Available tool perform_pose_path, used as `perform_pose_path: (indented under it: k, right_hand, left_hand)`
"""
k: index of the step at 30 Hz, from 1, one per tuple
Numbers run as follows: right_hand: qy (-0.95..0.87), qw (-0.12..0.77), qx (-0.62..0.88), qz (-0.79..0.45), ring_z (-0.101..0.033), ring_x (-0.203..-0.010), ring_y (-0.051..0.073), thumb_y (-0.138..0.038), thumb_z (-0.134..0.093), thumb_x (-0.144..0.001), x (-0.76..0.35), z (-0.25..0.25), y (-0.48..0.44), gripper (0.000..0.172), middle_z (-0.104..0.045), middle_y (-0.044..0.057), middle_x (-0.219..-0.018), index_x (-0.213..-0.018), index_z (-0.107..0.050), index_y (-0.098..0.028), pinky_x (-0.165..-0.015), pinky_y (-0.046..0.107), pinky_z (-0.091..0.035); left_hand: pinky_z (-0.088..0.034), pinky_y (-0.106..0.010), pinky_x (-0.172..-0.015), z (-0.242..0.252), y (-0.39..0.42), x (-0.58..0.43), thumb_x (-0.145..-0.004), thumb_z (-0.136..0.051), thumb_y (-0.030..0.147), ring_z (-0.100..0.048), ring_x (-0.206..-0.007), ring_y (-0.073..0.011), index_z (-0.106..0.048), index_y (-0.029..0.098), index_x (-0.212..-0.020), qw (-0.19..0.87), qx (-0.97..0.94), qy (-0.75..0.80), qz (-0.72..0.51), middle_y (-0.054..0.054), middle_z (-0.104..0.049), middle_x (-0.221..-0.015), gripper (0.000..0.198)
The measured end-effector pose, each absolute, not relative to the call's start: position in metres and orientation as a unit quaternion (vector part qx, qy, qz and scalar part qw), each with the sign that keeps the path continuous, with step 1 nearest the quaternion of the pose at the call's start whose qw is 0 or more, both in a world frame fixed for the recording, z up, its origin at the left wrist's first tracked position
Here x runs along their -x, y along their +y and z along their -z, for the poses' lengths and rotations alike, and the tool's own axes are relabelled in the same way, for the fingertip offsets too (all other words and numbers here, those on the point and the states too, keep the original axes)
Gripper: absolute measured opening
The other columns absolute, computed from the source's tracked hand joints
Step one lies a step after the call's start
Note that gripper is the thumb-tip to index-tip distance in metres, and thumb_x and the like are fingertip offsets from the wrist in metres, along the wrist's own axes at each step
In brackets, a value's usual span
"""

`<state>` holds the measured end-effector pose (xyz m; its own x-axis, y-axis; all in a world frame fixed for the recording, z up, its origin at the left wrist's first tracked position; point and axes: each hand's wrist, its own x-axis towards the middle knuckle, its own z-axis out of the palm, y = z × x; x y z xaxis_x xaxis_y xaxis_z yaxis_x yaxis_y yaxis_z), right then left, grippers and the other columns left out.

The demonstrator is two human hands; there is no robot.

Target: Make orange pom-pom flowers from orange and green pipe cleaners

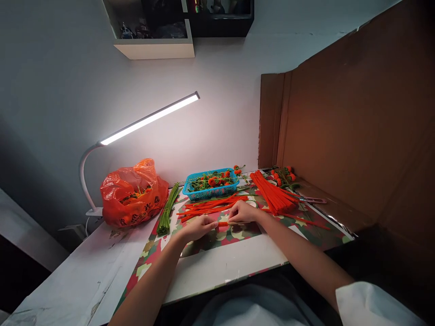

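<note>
Over the front part of the table, my left hand [200,227] and my right hand [243,212] face each other, fingers closed. Between them stretches a short orange-red piece [223,223], pinched at its left end by my left hand. Its right end meets my right fingers, where a thin pale stick seems to show; the detail is too small to make out. Just behind my hands lie loose orange-red pipe cleaners [204,208]. A thick bundle of orange-red pipe cleaners [273,194] rests to the right, and a green bundle [167,213] lies to the left.
Orange flowers with green stems fill a blue basket [193,196]; more orange flowers [283,176] lie at the back right. An orange plastic bag [136,194] stands left, beside a lit lamp [149,118]. Scissors [314,200] lie near the cardboard wall [340,127].
</note>
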<state>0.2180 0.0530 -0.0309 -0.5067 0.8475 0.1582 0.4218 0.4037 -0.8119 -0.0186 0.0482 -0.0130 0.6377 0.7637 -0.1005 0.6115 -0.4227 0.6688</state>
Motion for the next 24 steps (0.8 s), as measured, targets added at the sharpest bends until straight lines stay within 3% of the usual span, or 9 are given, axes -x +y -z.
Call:
perform_pose_path:
  k: [7,13,17,24]
  right_hand:
    - [-0.795,0.325,0.435,-0.271,-0.058,-0.060,0.014,-0.029,-0.073,-0.070,-0.218,0.029,0.053,0.017,-0.072,0.006,-0.069,-0.072,-0.077,-0.013,-0.052,0.022,-0.037]
    - [-0.801,0.350,0.453,-0.175,-0.061,-0.070,0.016,-0.029,-0.074,-0.073,-0.215,0.027,0.051,0.009,-0.073,0.004,-0.073,-0.074,-0.077,-0.021,-0.068,0.026,-0.037]
    - [-0.802,0.359,0.459,-0.130,-0.061,-0.074,0.016,-0.032,-0.069,-0.080,-0.213,0.028,0.049,0.014,-0.074,0.003,-0.076,-0.072,-0.076,-0.023,-0.081,0.032,-0.030]
    - [-0.794,0.363,0.478,-0.096,-0.061,-0.078,0.018,-0.035,-0.064,-0.085,-0.210,0.027,0.045,0.022,-0.074,0.004,-0.078,-0.071,-0.075,-0.022,-0.084,0.035,-0.024]
  left_hand:
    - [-0.018,-0.024,-0.048,0.016,0.048,0.013,-0.082,-0.044,0.059,-0.024,-0.052,-0.0104,-0.048,0.017,-0.059,0.309,-0.843,0.414,-0.149,0.005,-0.027,-0.055,0.049]
    - [-0.019,-0.024,-0.050,0.019,0.048,0.010,-0.082,-0.044,0.056,-0.025,-0.054,-0.0113,-0.043,0.018,-0.057,0.289,-0.841,0.419,-0.184,0.004,-0.030,-0.057,0.045]
    - [-0.021,-0.024,-0.051,0.017,0.046,0.009,-0.083,-0.042,0.054,-0.027,-0.054,-0.0122,-0.047,0.018,-0.059,0.278,-0.837,0.429,-0.195,0.004,-0.034,-0.057,0.043]
    - [-0.022,-0.024,-0.052,0.016,0.044,0.006,-0.083,-0.043,0.053,-0.029,-0.055,-0.0124,-0.048,0.018,-0.058,0.270,-0.831,0.441,-0.204,0.003,-0.037,-0.057,0.044]
